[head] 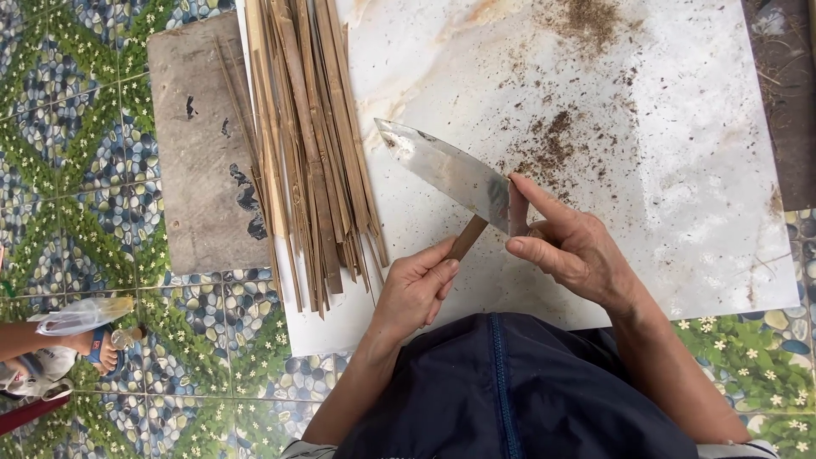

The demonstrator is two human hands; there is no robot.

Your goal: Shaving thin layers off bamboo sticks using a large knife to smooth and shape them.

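Note:
My right hand (571, 252) grips a broad steel cleaver (450, 172), its blade pointing up and left over a white sheet (680, 170). My left hand (418, 287) holds a short brown bamboo strip (467, 238) upright, its top end meeting the blade's edge near the handle. A pile of several long split bamboo strips (310, 144) lies to the left of both hands, on the sheet's left edge.
A grey flat board (200, 144) lies left of the bamboo pile on the patterned tile floor (76, 187). Brown dust and shavings (557, 140) are scattered on the sheet. Another person's foot and a plastic bag (81, 316) show at the left edge. My dark garment fills the bottom.

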